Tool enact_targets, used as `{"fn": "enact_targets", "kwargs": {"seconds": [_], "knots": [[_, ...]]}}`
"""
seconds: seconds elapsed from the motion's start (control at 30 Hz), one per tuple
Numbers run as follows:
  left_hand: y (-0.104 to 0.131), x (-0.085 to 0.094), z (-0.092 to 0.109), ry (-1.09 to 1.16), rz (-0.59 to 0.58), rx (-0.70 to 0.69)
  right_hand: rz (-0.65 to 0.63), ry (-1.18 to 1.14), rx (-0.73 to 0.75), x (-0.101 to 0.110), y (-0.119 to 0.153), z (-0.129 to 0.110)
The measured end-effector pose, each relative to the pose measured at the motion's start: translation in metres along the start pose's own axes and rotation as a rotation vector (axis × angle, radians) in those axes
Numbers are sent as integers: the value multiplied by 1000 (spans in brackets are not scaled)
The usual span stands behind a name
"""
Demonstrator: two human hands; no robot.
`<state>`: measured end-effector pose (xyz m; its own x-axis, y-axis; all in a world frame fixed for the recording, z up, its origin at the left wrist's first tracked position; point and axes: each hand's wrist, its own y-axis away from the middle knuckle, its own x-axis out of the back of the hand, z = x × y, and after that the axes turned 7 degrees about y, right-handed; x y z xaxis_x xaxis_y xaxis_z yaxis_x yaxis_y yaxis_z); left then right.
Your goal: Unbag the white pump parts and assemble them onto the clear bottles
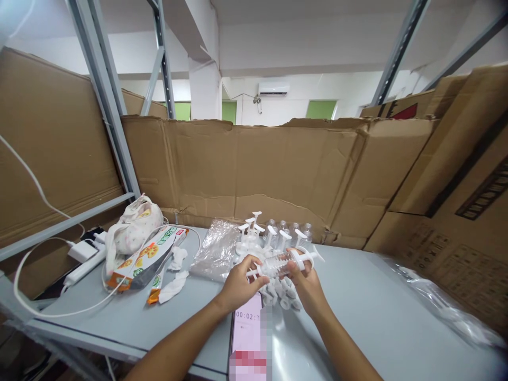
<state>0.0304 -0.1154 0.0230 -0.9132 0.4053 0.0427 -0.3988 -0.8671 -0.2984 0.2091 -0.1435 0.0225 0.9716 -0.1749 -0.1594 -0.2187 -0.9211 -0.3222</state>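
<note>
A clear ribbed plastic tube [275, 264] with white fittings at both ends lies nearly level between my hands. My left hand [241, 281] is closed on the narrow white piece at its left end. The fingers of my right hand [302, 276] wrap the wide white collar at the other end, where a T-shaped white handle [316, 255] sticks out. Behind my hands stand several similar clear bottles [294, 227] and several white T-handled pieces [251, 225]. Small white parts [286, 299] lie piled just under my hands, partly hidden by them.
A phone with a running timer [248, 323] lies before me on the grey tabletop [357, 307]. To the left are a clear plastic bag [216, 248], a food box [146, 259], crumpled tissue [174, 287], a cloth bag [135, 225] and a power strip [85, 267]. Cardboard [257, 164] walls the back.
</note>
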Motion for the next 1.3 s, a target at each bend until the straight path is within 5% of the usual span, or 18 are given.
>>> {"fn": "enact_targets", "kwargs": {"seconds": [0.1, 0.27, 0.43, 0.53, 0.67, 0.8, 0.97, 1.13, 1.3], "knots": [[-1, 0, 2, 26, -59, 43, 4, 10, -13, 1, -1, 2], [-11, 4, -2, 245, -188, 363, 7, 48, 16, 2, 0, 0], [-10, 10, 13, 582, -446, 610, 27, -13, 110, 12, -2, -11], [-10, 11, 18, 372, -335, 437, 130, -101, 148, 21, -8, -18], [-20, 10, 9, -395, -2, -70, 241, -140, 130, 26, -13, -21], [-31, 9, -9, -843, 27, -260, 225, -96, 64, 22, -11, -16], [-27, 10, -12, -847, 41, -327, 166, -74, 5, 18, -8, -14], [-9, 0, 2, -698, -69, -400, 105, -56, -60, 3, -1, -8], [2, -12, 4, -725, -95, -348, 30, 18, -93, -15, 12, 2]]}}
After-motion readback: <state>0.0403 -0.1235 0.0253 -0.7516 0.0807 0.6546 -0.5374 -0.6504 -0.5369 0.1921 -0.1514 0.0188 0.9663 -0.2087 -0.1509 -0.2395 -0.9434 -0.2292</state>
